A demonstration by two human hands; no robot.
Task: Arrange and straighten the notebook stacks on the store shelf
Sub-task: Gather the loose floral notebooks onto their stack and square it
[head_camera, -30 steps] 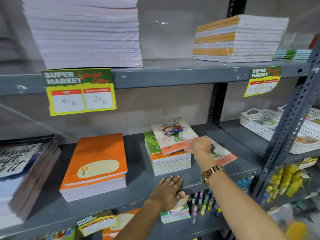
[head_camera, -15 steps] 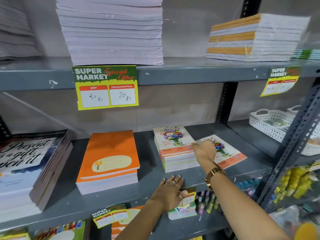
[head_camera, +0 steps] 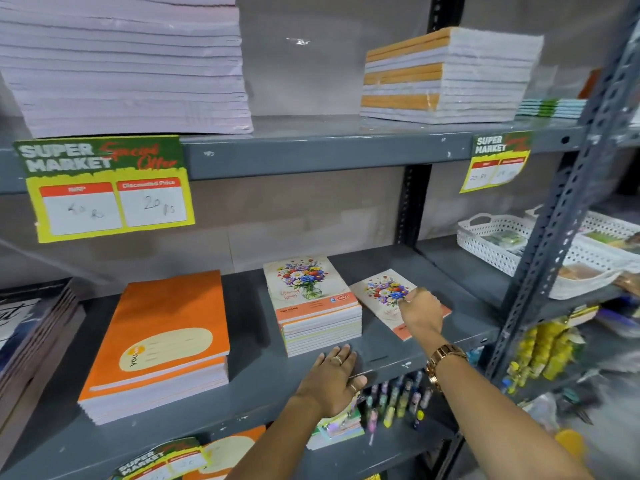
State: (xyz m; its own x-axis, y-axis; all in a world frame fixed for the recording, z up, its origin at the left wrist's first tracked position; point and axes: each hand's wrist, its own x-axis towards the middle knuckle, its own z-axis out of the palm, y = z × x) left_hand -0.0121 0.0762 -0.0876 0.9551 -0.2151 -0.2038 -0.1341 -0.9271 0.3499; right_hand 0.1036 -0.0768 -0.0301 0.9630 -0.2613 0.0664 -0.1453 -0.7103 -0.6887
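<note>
On the grey middle shelf (head_camera: pixel 256 386) a stack of floral-cover notebooks (head_camera: pixel 311 303) stands squared, its top cover in line with the rest. Right of it a single floral notebook (head_camera: pixel 379 287) lies flat and askew. My right hand (head_camera: pixel 420 315) rests on that notebook with its fingers curled down onto the cover. My left hand (head_camera: pixel 332 379) lies flat on the shelf's front edge in front of the floral stack and holds nothing. A stack of orange notebooks (head_camera: pixel 166 341) sits to the left, slightly angled.
A dark-covered stack (head_camera: pixel 31 327) fills the shelf's left end. The upper shelf holds a tall white stack (head_camera: pixel 121 64) and an orange-and-white stack (head_camera: pixel 450 74). White baskets (head_camera: pixel 502 244) stand behind a slotted post (head_camera: pixel 561 220). Pens (head_camera: pixel 398 400) sit below.
My right hand set the top floral notebook square on its stack, then moved right onto the loose notebook. My left hand stayed on the shelf edge.
</note>
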